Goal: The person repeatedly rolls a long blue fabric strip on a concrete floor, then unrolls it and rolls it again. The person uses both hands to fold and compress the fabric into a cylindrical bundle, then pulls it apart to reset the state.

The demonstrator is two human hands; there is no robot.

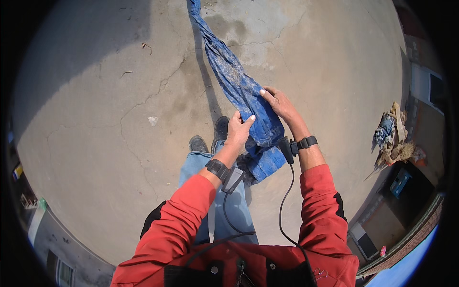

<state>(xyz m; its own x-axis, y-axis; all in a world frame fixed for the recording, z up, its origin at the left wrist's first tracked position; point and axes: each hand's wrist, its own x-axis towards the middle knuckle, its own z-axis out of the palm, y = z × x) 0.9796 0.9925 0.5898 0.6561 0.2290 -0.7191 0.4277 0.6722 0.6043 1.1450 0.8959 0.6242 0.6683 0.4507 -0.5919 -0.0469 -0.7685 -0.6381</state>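
A long blue sheet [229, 70], wrinkled and smeared with pale dirt, stretches away from me and leaves the picture at the top. Its near end hangs in folds beside my legs. My left hand [239, 127] grips the sheet's left edge, thumb on top. On the right edge, a little farther out, my right hand [278, 102] holds it with the thumb over the cloth and the other fingers partly hidden. Whatever holds the sheet's far end is out of view.
Cracked concrete ground [93, 150] surrounds me, with a pale scrap [152, 121] on it. My dark shoes [198, 144] stand beneath the sheet. At the right, a heap of rags and cardboard [391, 134] lies near a building wall. Cables [287, 201] run from my wrist devices.
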